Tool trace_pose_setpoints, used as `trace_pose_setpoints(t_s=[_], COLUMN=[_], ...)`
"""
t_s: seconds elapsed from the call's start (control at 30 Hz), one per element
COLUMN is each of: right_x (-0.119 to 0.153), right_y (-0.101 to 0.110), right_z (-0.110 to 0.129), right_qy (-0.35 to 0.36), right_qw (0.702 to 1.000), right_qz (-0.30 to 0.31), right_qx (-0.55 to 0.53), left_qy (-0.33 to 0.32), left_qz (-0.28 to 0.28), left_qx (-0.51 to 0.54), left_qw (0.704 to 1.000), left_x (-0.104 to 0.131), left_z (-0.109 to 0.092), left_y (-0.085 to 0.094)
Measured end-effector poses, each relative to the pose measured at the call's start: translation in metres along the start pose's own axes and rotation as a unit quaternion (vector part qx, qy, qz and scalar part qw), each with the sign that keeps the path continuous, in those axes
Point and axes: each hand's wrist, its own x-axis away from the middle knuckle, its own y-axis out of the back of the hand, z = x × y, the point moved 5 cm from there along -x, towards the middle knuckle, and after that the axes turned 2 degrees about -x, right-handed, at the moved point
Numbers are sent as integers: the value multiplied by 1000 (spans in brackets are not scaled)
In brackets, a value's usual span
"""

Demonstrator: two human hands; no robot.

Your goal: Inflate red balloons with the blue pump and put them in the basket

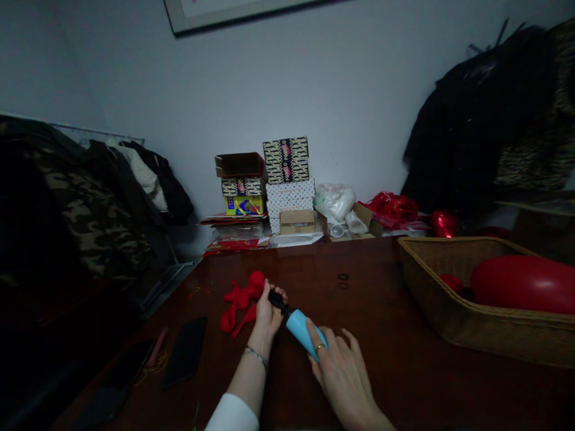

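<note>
- Fingers of the right hand (339,362) are clamped on the light blue plastic cylinder (300,329): the thumb is below it, the ringed finger lies over its upper side, and the other fingers stand apart from it.
- The left hand (268,312) has its fingers curled around the narrow black end piece (277,300), which continues the cylinder; how tight they press I cannot tell.
- The long axis of the cylinder runs slantwise, from the right palm forward and to the left, so that the left hand is at its far end and the right hand at its near end. Both hands lie on this one line.
- Just beyond and to the left of the left hand lies a heap of small red rubber-like balloons (242,297). The left hand is much nearer to them than the right; whether it touches the closest one, I cannot tell.
- Under everything is the dark reddish-brown wooden table (368,341).
- Farther left lies a flat black rectangular slab (185,353), similar to a phone.
- Ahead of the right hand, two thin dark rings (343,279) lie one behind another.
- Well apart, at the right, stands the tan woven wicker basket (431,326), with a big glossy red balloon (525,281) inside.
</note>
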Motion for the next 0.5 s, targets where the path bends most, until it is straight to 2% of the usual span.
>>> trace_pose_setpoints(t_s=[0.07, 0.2, 0.3, 0.5], right_x=[0, 0, 0, 1], right_y=[0, -2, 0, 9], right_z=[0, -1, 0, -1], right_qy=[0, 1, 3, 10], right_qw=[1000, 1000, 1000, 1000], right_qz=[2, 10, 10, 10], right_qx=[0, 4, 6, 1], left_qy=[-4, -37, -45, -37], left_qz=[0, -45, -65, -54], left_qx=[-11, -30, -35, -36], left_qw=[1000, 998, 996, 997], left_x=[0, -4, -12, -28], left_z=[5, 4, -6, -34], left_y=[-1, 3, 5, 1])
